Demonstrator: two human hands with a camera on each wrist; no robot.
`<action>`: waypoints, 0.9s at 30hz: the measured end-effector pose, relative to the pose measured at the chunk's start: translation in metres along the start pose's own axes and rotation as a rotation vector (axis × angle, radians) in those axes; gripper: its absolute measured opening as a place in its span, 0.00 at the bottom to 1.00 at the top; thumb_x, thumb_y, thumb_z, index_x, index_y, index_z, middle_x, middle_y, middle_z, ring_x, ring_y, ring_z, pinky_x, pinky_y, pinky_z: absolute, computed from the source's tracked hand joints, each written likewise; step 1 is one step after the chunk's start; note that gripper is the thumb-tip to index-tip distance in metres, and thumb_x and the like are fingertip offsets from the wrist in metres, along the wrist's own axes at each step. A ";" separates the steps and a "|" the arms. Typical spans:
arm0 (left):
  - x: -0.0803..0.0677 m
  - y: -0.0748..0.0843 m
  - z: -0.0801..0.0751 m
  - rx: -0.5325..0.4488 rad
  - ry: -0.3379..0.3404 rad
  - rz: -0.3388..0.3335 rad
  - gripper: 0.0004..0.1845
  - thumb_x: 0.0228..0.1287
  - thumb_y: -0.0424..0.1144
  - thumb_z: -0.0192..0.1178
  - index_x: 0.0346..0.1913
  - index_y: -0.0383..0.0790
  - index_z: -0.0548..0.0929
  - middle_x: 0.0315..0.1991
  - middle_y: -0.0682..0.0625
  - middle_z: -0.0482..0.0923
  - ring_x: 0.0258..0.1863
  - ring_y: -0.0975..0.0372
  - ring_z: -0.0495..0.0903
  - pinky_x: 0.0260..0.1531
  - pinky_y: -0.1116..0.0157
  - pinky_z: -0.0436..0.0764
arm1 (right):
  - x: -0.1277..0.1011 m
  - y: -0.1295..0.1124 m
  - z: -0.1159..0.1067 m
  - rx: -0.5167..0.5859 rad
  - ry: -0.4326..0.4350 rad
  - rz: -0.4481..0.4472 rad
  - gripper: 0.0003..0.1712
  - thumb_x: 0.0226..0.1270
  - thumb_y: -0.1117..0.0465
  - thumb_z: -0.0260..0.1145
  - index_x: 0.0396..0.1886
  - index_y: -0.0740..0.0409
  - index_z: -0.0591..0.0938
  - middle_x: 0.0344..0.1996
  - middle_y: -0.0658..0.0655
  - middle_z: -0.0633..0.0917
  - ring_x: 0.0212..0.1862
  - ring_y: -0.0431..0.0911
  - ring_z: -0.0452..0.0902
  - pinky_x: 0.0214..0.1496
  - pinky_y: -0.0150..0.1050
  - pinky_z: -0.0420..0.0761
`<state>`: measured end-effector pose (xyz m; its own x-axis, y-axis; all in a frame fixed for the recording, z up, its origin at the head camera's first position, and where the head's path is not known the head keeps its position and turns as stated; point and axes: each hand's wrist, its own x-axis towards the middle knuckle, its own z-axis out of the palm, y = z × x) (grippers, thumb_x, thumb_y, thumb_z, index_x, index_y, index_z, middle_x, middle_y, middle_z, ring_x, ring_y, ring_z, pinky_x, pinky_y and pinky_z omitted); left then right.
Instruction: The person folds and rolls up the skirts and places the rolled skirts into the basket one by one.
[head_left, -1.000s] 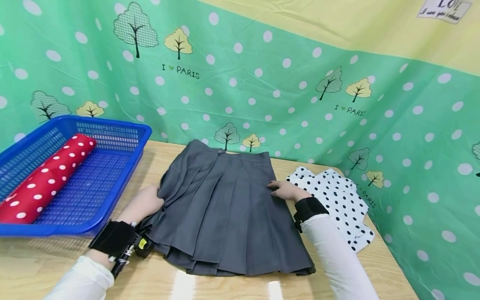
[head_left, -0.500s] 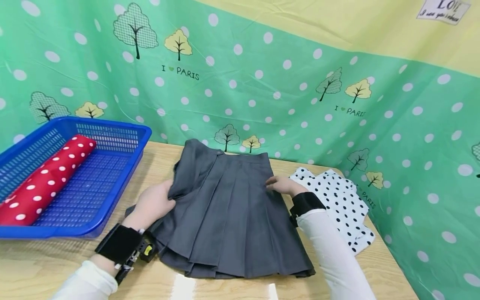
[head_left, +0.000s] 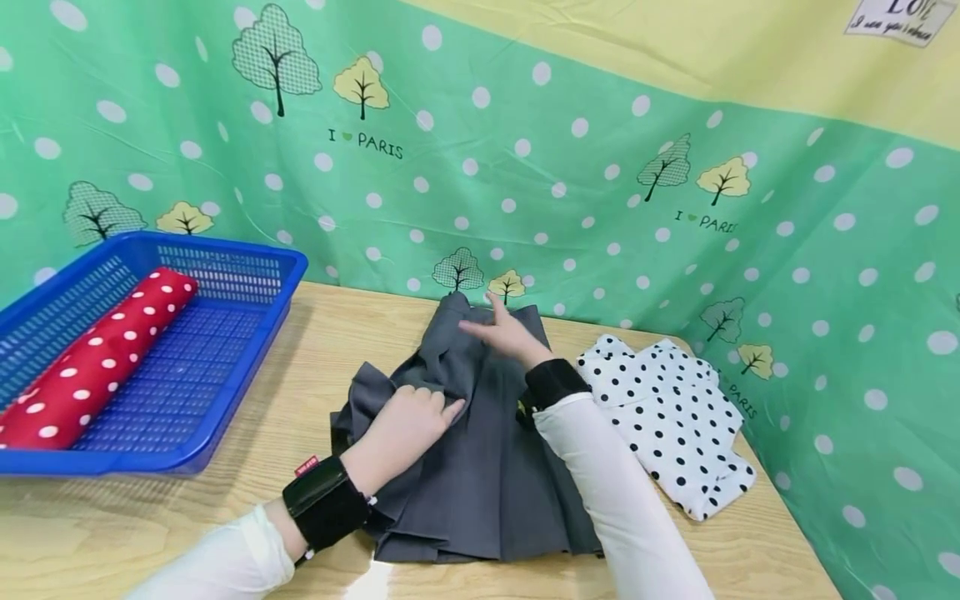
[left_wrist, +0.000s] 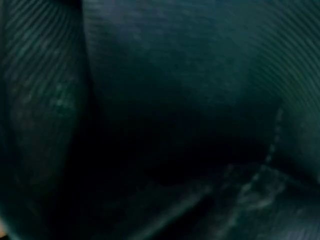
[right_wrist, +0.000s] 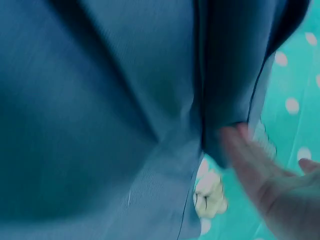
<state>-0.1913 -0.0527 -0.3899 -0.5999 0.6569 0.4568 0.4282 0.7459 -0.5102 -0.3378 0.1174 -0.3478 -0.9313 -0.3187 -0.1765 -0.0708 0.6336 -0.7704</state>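
A dark grey pleated skirt (head_left: 480, 467) lies on the table in the head view, its left side drawn over toward the middle in loose folds. My left hand (head_left: 405, 425) grips the fabric of that side. Dark cloth (left_wrist: 170, 60) fills the left wrist view and hides the left fingers. Near the waistband, my right hand (head_left: 510, 329) is over the skirt with thumb and fingers spread apart. In the right wrist view, the fingers (right_wrist: 245, 157) of that hand come right up to the skirt's edge (right_wrist: 232, 130).
On the left stands a blue plastic basket (head_left: 251, 367) with a rolled red polka-dot cloth (head_left: 105, 358) in it. A white garment with black dots (head_left: 675, 417) lies at the right, beside the right forearm. A green dotted curtain (head_left: 570, 192) hangs behind the table (head_left: 300, 400).
My left hand has moved right, carrying the skirt's left side inward over the middle. My right hand has gone from the skirt's right edge up and left to the waistband, fingers now spread.
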 end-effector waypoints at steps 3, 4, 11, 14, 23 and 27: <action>0.002 0.005 -0.002 -0.013 -0.038 0.015 0.20 0.56 0.44 0.65 0.54 0.51 0.82 0.25 0.52 0.75 0.23 0.62 0.73 0.22 0.67 0.68 | 0.004 0.001 0.016 -0.190 -0.031 0.050 0.48 0.64 0.44 0.62 0.76 0.44 0.47 0.72 0.64 0.57 0.71 0.59 0.57 0.68 0.53 0.63; 0.002 0.005 -0.003 -0.048 -0.050 0.005 0.21 0.56 0.43 0.66 0.55 0.51 0.82 0.26 0.52 0.76 0.24 0.62 0.74 0.23 0.67 0.68 | 0.005 0.004 0.020 -0.248 -0.037 0.050 0.45 0.64 0.45 0.63 0.75 0.45 0.51 0.72 0.62 0.58 0.71 0.58 0.56 0.69 0.52 0.62; -0.004 -0.010 -0.021 -0.461 -0.365 -0.223 0.37 0.48 0.40 0.69 0.64 0.39 0.72 0.36 0.46 0.83 0.37 0.52 0.76 0.38 0.56 0.71 | 0.012 0.011 0.030 -0.352 0.067 -0.087 0.17 0.63 0.65 0.63 0.53 0.55 0.80 0.60 0.61 0.76 0.58 0.55 0.73 0.55 0.44 0.74; -0.011 -0.020 -0.026 -0.529 -0.518 -0.377 0.47 0.43 0.43 0.73 0.68 0.32 0.64 0.39 0.39 0.82 0.39 0.48 0.78 0.36 0.51 0.75 | 0.010 0.005 0.025 -0.285 0.117 -0.123 0.15 0.67 0.65 0.59 0.52 0.55 0.81 0.57 0.60 0.78 0.51 0.53 0.75 0.48 0.41 0.73; -0.041 -0.051 -0.003 -0.683 -0.518 -0.581 0.06 0.40 0.33 0.61 0.24 0.40 0.74 0.21 0.47 0.76 0.21 0.55 0.76 0.17 0.56 0.72 | 0.008 -0.008 0.001 -0.134 -0.006 -0.211 0.23 0.75 0.51 0.49 0.64 0.56 0.72 0.64 0.58 0.72 0.66 0.52 0.66 0.65 0.47 0.67; -0.043 -0.078 -0.007 -0.639 -0.327 -0.673 0.06 0.41 0.34 0.60 0.20 0.40 0.72 0.20 0.44 0.76 0.19 0.50 0.76 0.15 0.54 0.69 | 0.010 -0.013 -0.008 -0.047 -0.079 -0.228 0.27 0.77 0.51 0.43 0.70 0.58 0.64 0.70 0.59 0.63 0.72 0.52 0.55 0.72 0.47 0.57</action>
<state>-0.1943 -0.1386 -0.3645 -0.9688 0.0818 0.2339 0.1555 0.9356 0.3169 -0.3488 0.1113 -0.3347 -0.8584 -0.5106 -0.0500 -0.2946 0.5703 -0.7668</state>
